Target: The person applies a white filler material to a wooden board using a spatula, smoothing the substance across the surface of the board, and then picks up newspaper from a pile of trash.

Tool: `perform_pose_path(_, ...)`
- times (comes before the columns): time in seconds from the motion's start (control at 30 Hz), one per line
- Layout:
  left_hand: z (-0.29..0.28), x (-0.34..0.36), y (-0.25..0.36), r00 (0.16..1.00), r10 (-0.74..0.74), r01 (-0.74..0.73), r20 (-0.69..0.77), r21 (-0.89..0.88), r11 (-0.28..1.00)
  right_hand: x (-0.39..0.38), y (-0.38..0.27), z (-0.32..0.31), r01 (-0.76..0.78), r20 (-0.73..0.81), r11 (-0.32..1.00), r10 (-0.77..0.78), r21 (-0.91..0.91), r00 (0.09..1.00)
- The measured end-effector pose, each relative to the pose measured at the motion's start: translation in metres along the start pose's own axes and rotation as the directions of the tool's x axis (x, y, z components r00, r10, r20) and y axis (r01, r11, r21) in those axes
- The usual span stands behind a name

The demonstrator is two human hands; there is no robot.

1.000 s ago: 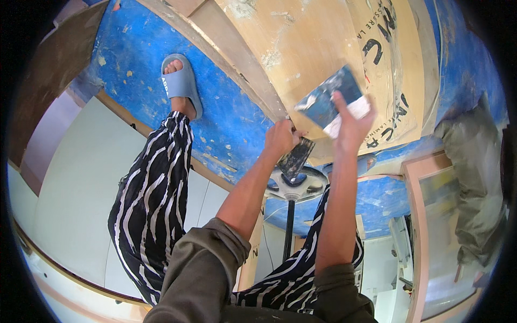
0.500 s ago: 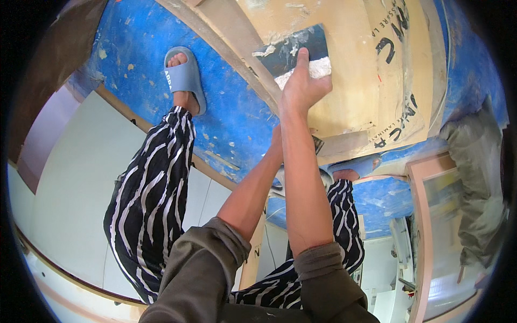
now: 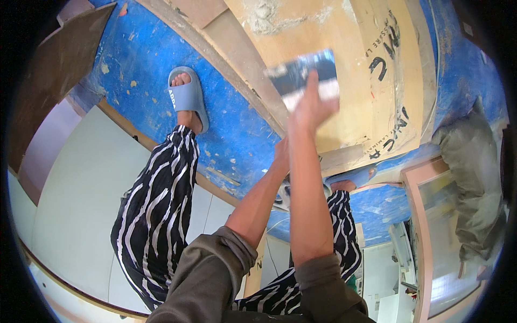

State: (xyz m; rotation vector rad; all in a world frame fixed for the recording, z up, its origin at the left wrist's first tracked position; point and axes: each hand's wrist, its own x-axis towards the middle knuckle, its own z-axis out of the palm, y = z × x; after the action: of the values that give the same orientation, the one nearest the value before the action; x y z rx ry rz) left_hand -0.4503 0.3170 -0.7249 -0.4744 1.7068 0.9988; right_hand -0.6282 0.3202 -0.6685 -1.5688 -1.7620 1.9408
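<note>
My right hand [image 3: 312, 110] is closed round a wide putty blade [image 3: 299, 72], its index finger or thumb stretched along the dark metal face. White paste cakes the band next to my hand, and more is smeared on the metal. The blade is over the pale wooden board [image 3: 344, 113]; whether it touches is unclear. My left hand [image 3: 282, 149] is low beside the board's near edge, mostly behind my right forearm, so its fingers and anything in them are hidden.
White paste [image 3: 266, 19] lies on the board's far part. Blue, spattered sheeting [image 3: 231, 107] surrounds it. My slippered feet straddle the near end, one slipper [image 3: 186, 97] at left. A grey cloth bundle [image 3: 466, 161] and a pink-framed panel [image 3: 417, 215] stand at right.
The putty blade and my right hand have moved slightly toward me and to the right, blurred by motion. The view has shifted, showing more of the paste on the board's far part.
</note>
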Motion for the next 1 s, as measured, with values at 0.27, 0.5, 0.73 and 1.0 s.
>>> perform_pose_path(0.27, -0.013, -0.010, 0.029, 0.998, 0.050, -0.049, -0.028, 0.047, 0.998, 0.018, -0.033, 0.039, 0.212, 0.128, 0.971, -0.197, -0.113, 0.972)
perform_pose_path(0.5, -0.018, -0.012, 0.041, 0.986, -0.160, 0.164, -0.038, 0.146, 0.976, 0.041, -0.008, -0.178, 0.000, -0.027, 0.965, -0.007, -0.262, 1.000)
perform_pose_path(0.73, -0.024, -0.012, 0.039, 0.982, -0.189, 0.186, 0.002, 0.175, 0.967, 0.080, -0.020, -0.111, 0.187, 0.084, 0.941, -0.170, -0.283, 0.982)
perform_pose_path(1.0, -0.026, -0.016, 0.047, 0.987, -0.152, 0.159, -0.047, 0.201, 0.967, 0.084, -0.057, 0.052, 0.655, 0.251, 0.602, -0.619, -0.456, 0.744)
